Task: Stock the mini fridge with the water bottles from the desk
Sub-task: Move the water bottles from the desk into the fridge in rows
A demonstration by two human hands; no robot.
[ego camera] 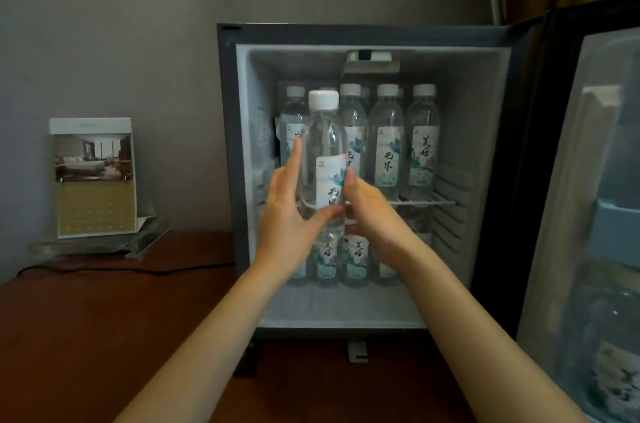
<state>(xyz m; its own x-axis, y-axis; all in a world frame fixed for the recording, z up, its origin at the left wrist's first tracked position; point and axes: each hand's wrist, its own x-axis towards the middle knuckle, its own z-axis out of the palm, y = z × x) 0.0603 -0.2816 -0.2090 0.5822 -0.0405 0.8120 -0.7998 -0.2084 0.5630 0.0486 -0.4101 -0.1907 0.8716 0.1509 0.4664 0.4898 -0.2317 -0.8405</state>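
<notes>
We've got both hands on one water bottle, upright, white cap on top, held in front of the open mini fridge at upper-shelf height. Left hand holds it from the left: index finger straight up along the side, thumb across the lower front. Right hand grips from the right with the thumb on the label; its other fingers are behind the bottle, probably wrapped round it.

Row of upper bottles stands on the wire shelf. Lower bottles stand beneath, partly hidden by our hands. Fridge door is swung open at right.

Fridge sits on the desk. Left of it is an acrylic sign holder, with a dark cable in front.
</notes>
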